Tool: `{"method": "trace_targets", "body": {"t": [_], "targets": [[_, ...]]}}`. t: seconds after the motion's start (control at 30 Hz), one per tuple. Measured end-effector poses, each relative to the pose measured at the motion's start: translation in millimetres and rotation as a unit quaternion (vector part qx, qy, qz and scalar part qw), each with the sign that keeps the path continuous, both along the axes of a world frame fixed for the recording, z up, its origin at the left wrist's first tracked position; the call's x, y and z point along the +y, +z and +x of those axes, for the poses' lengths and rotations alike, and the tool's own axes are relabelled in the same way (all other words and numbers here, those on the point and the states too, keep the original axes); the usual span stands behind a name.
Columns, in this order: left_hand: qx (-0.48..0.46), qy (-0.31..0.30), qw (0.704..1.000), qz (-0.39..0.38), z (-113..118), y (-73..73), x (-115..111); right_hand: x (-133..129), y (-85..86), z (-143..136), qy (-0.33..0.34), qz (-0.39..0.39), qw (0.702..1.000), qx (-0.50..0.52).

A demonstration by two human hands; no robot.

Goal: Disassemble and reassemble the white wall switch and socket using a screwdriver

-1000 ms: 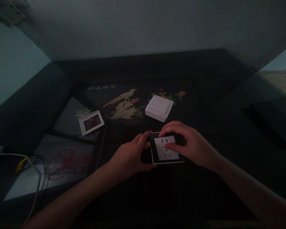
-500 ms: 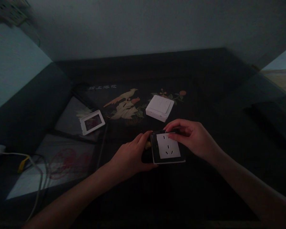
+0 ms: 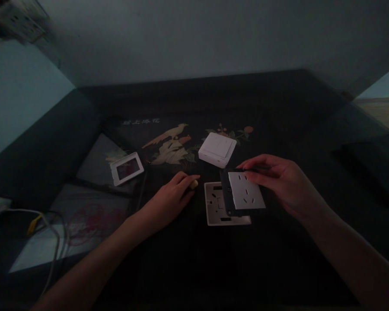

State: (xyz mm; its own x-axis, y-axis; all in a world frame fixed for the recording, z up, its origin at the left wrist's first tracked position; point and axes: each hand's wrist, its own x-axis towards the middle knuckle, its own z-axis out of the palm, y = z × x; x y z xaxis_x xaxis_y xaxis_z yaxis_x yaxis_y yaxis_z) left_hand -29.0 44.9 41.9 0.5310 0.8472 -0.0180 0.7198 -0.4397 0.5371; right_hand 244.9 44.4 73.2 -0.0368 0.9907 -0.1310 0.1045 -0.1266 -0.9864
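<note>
My right hand (image 3: 280,179) pinches a socket panel (image 3: 248,192), a white five-hole face on a dark frame, by its upper right edge. The panel hangs tilted above a white back box (image 3: 213,215) and hides much of its right part. Screw holes and slots show inside the box, which lies on the dark table. To the left of the box, my left hand (image 3: 175,194) is closed around a small yellow object (image 3: 193,185). Only one end of that object shows, so its kind is unclear.
A white switch box (image 3: 217,149) stands just behind the panel. Farther left lies a white cover frame (image 3: 127,169). A white cable (image 3: 53,233) with a yellow tag runs along the table's left side. A dark flat object (image 3: 369,172) lies at the right.
My right hand has lifted the socket panel off the back box and shifted it right. My left hand has let go of the box and moved left with the yellow object.
</note>
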Motion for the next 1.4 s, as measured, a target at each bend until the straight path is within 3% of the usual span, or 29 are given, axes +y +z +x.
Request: {"method": "trace_targets", "body": {"t": [0.2,0.4,0.5,0.6,0.67,0.77,0.87,0.93,1.2,1.4], "targets": [[0.006,0.049,0.995,0.088,-1.4,-15.5,11.4,-0.7,-2.9,-4.4,0.005,0.015,1.0,-0.002],[0.009,0.041,0.992,0.118,-3.6,-22.6,14.7,-5.6,-5.1,-13.0,0.025,0.023,0.999,-0.015],[-0.001,0.039,0.991,0.13,-4.6,-20.0,15.3,-8.3,-5.6,-15.3,0.017,0.026,0.999,-0.015],[-0.034,0.047,0.988,0.145,-0.9,-6.2,8.2,-11.4,-5.3,-17.5,0.004,0.037,0.999,-0.02],[-0.106,0.056,0.987,0.109,5.6,7.5,-1.2,-14.2,-3.9,-19.3,-0.008,0.048,0.999,-0.016],[-0.205,0.07,0.974,-0.068,18.9,24.9,-16.3,-19.4,-0.9,-22.3,-0.021,0.077,0.997,-0.016],[-0.275,0.09,0.93,-0.227,29.7,30.1,-24.7,-24.7,0.3,-25.9,-0.021,0.134,0.99,-0.035],[-0.312,0.106,0.899,-0.288,33.1,27.8,-25.6,-27.2,-0.8,-28.4,-0.015,0.178,0.982,-0.054],[-0.394,0.149,0.84,-0.343,31.7,17.2,-21.5,-30.7,-6.2,-31.3,0.003,0.254,0.962,-0.104],[-0.463,0.137,0.809,-0.337,35.2,15.2,-27.6,-30.9,-7.1,-29.1,-0.005,0.275,0.953,-0.125]]}}
